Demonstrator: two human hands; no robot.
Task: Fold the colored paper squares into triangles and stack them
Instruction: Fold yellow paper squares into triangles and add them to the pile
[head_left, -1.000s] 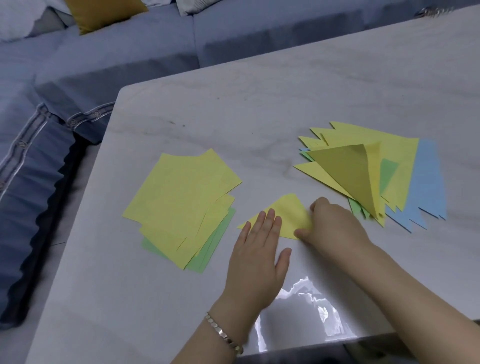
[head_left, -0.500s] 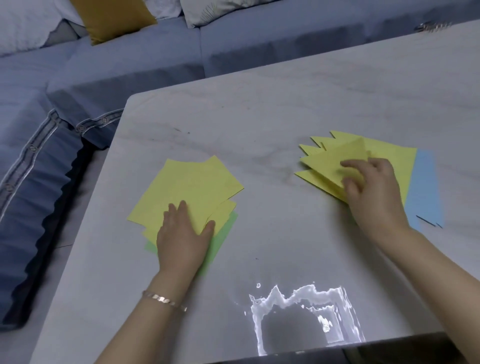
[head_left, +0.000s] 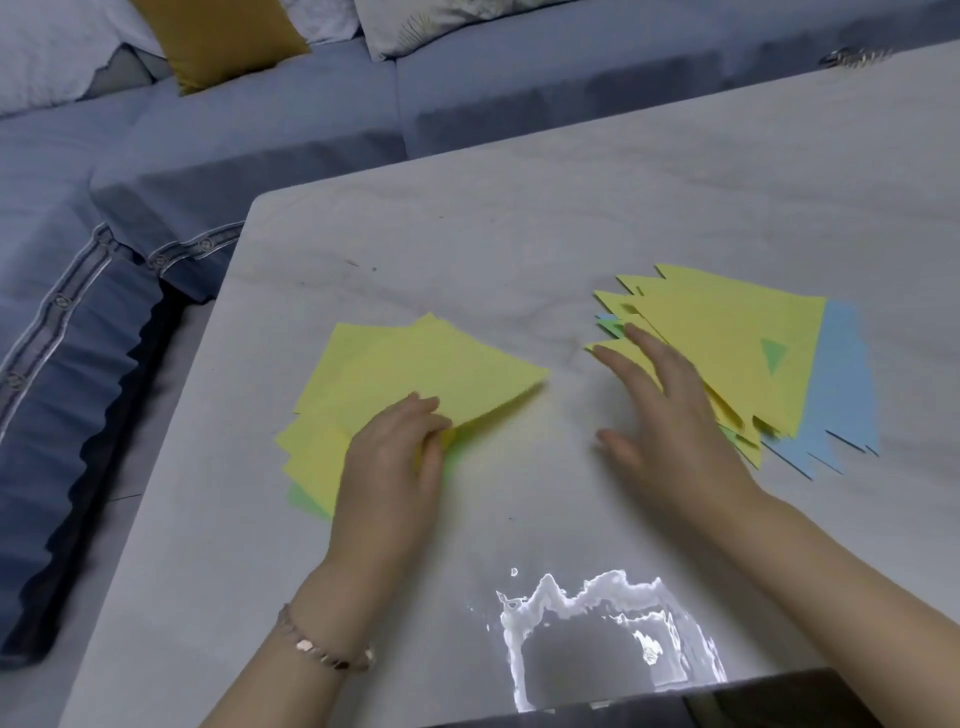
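Yellow paper square (head_left: 431, 369), the top sheet of a loose pile of unfolded squares (head_left: 311, 462) on a pale table (head_left: 519, 234), lies left of the stack of folded triangles (head_left: 727, 348), a clear gap between them. The person's left hand (head_left: 395, 467) pinches the sheet's near edge with curled fingers. The right hand (head_left: 670, 415), fingers straight and spread, grasping nothing, hangs over that stack's left edge.

bare tabletop (head_left: 519, 260) beyond and between 2 paper heaps, unfolded squares (head_left: 415, 374) left, folded triangles (head_left: 727, 338) right
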